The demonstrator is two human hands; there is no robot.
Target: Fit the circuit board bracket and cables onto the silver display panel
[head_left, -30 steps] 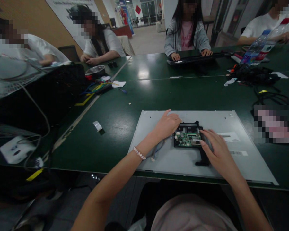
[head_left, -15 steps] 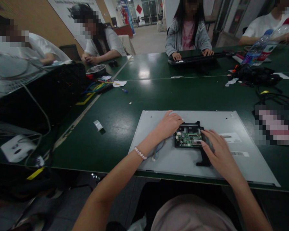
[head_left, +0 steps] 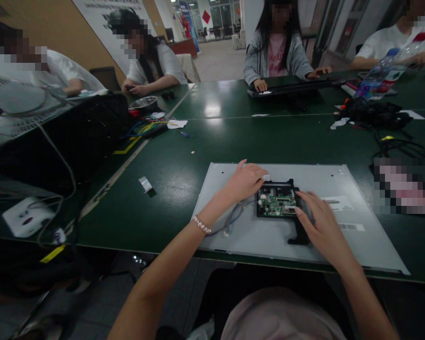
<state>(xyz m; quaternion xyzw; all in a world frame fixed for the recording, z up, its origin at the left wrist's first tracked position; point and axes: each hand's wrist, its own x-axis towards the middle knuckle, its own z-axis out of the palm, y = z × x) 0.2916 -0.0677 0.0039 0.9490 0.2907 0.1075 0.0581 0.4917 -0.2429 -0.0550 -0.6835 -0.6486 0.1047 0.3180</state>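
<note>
"Looking through the head camera, what differs from half a second ago?"

"Your left hand [head_left: 246,182] has shifted slightly left, baring more of the thin cable [head_left: 231,218] beside it. Your right hand [head_left: 317,215] looks unmoved. Across the table [head_left: 163,212], a co-worker's hand [head_left: 318,72] has slid right along a dark flat panel [head_left: 297,86]."

"And my fingers?"

"On the left, they bend down at the far left corner of the black frame [head_left: 299,231], with one lifted on the far side. A small white piece [head_left: 267,177] shows at their tips; whether you pinch it, I cannot tell. On the right, your thumb and forefinger are spread apart at the frame's right side."

"Where is the circuit board [head_left: 278,204]?"

"Inside the black frame, between your hands, on the large grey panel [head_left: 361,250] at the near right."

"Any other containers?"

"A metal bowl [head_left: 144,103] stands far left, its contents unclear. Two plastic bottles [head_left: 378,78] lean together far right; you cannot make out their contents."
</note>
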